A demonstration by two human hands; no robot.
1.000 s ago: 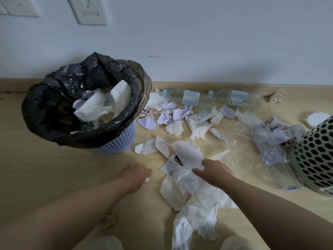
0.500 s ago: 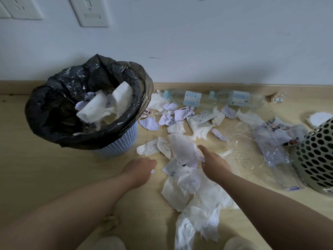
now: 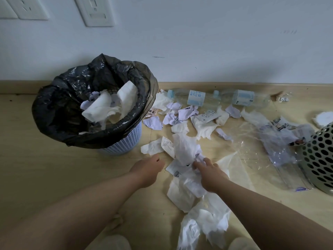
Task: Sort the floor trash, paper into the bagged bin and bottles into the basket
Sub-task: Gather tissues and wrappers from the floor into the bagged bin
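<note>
Pale-blue bottle label (image 3: 196, 98), perhaps "BON JOUR", among torn paper (image 3: 185, 150).

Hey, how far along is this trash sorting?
Done: some paper sits in the bagged bin. In hand: the right hand pinches a crumpled sheet; the left hand hovers nearby, apparently empty. Left: many scraps on the floor, and both bottles lie by the wall, outside the basket.
</note>
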